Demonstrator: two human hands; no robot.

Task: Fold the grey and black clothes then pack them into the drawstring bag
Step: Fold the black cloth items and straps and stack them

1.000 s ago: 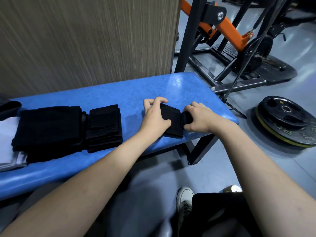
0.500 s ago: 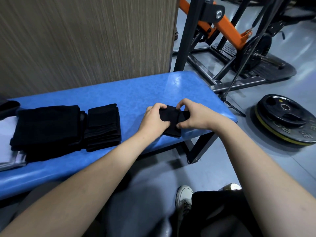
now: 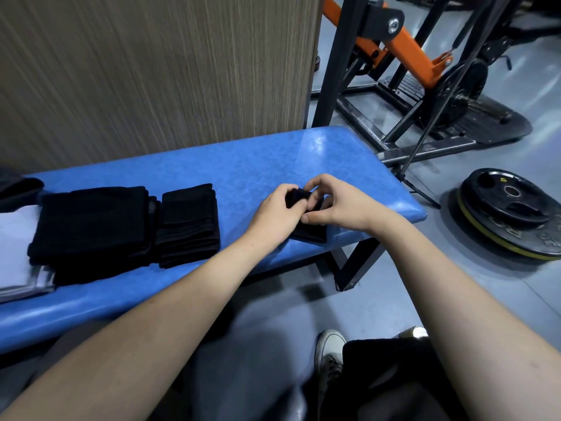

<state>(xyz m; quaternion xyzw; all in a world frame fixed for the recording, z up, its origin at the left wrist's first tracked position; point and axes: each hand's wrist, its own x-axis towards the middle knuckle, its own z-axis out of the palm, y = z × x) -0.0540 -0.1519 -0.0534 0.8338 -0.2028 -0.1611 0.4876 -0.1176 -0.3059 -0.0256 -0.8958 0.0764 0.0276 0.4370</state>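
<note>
Both hands meet over a small black cloth (image 3: 309, 230) near the right end of the blue bench (image 3: 243, 165). The left hand (image 3: 274, 212) has its fingers curled over the cloth's upper edge, where the fabric is bunched up and raised between the two hands. The right hand (image 3: 337, 202) comes in from the other side with its fingers bent and its thumb tucked low against the cloth, pinching the same raised part. The bottom of the cloth still lies flat on the bench, showing just below the right thumb and close to the bench's front edge.

Further left on the bench sit two piles of folded black clothes: a smaller stack (image 3: 189, 224) and, touching its left side, a wider stack (image 3: 91, 229). The wider one rests partly on a pale folded item (image 3: 18, 259) at the far left. On the floor to the right lies a weight plate (image 3: 513, 214), and behind the bench stands a gym machine with an orange arm (image 3: 397, 53).
</note>
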